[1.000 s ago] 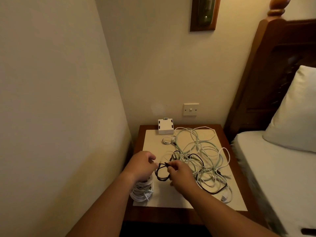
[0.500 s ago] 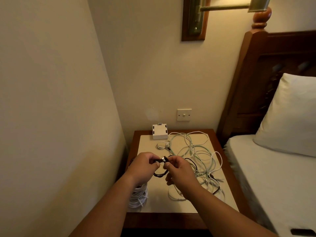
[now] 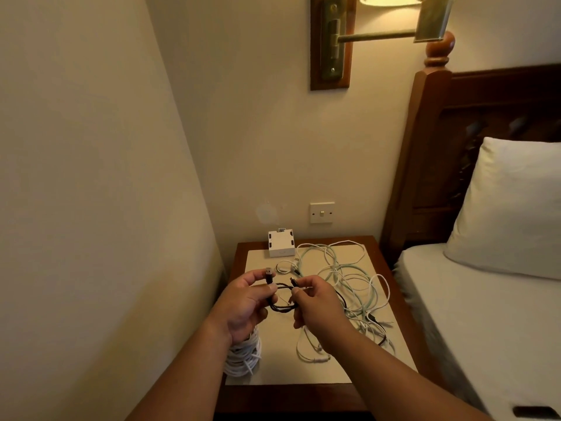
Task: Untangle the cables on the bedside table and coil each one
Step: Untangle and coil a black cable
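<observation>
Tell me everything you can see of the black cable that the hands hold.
The black cable is thin and wound into a small loose coil, held above the table between both hands. The left hand pinches one side, with a metal-tipped USB plug standing up by its thumb. The right hand pinches the other side, near a smaller plug. A black strand trails right into the pale tangle; whether it is the same cable is unclear.
</observation>
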